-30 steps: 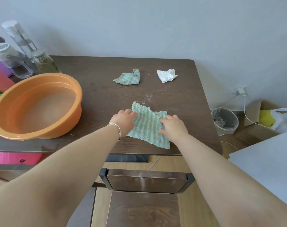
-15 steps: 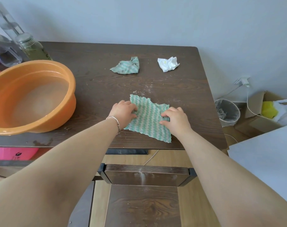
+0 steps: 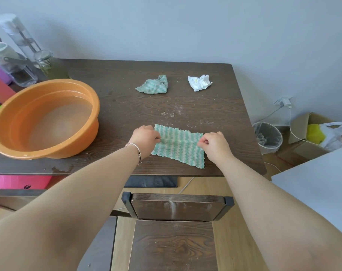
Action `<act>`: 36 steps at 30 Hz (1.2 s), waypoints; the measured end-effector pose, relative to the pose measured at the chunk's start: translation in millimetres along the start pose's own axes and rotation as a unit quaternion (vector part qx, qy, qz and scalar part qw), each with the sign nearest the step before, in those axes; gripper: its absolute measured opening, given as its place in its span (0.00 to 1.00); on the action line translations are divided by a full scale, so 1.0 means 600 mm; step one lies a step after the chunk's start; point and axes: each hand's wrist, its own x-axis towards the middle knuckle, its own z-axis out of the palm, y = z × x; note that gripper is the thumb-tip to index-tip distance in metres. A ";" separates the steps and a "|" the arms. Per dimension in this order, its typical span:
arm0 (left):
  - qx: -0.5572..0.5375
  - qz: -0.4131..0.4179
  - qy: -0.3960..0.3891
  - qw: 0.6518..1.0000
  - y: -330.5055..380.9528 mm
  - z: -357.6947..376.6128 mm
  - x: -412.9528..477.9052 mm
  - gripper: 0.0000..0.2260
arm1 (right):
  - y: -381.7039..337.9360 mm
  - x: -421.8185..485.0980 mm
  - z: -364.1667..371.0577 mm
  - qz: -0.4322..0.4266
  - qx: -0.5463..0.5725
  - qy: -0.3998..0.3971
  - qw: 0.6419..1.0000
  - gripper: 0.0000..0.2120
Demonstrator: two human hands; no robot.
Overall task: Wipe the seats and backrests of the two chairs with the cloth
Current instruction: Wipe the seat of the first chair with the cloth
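A green-and-white wavy cloth (image 3: 178, 146) lies on the dark wooden table (image 3: 215, 106) near its front edge. My left hand (image 3: 144, 138) pinches the cloth's left edge and my right hand (image 3: 214, 144) pinches its right edge. A fold runs across the cloth between my hands. Below the table stands a dark wooden chair: its backrest (image 3: 178, 208) carries a streak of pale dust and its seat (image 3: 172, 245) shows dust specks. The edge of a second chair seat (image 3: 99, 243) shows at the lower left.
An orange basin (image 3: 43, 118) with water sits on the table's left side, with bottles (image 3: 19, 55) behind it. A crumpled green cloth (image 3: 153, 87) and a crumpled white tissue (image 3: 199, 83) lie at the back. A small bin (image 3: 268, 136) and a cardboard box (image 3: 311, 132) stand on the floor to the right.
My hands went from pressing on the cloth to pinching its left and right edges. The cloth now shows a fold across its middle and lies wider and shorter.
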 end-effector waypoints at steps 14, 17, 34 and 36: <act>-0.099 0.049 -0.002 0.994 0.024 -0.116 -0.194 0.06 | -0.083 -0.203 -0.111 0.024 0.093 -0.024 0.995 0.06; -0.121 0.058 0.000 0.991 0.034 -0.125 -0.259 0.08 | -0.093 -0.266 -0.116 0.017 0.098 -0.035 0.994 0.08; -0.261 -0.061 -0.048 0.962 0.125 -0.017 -0.602 0.04 | -0.017 -0.540 -0.052 0.067 0.280 -0.126 0.949 0.03; -0.268 -0.085 -0.065 0.958 0.137 0.017 -0.632 0.04 | 0.003 -0.564 -0.026 0.073 0.275 -0.140 0.948 0.03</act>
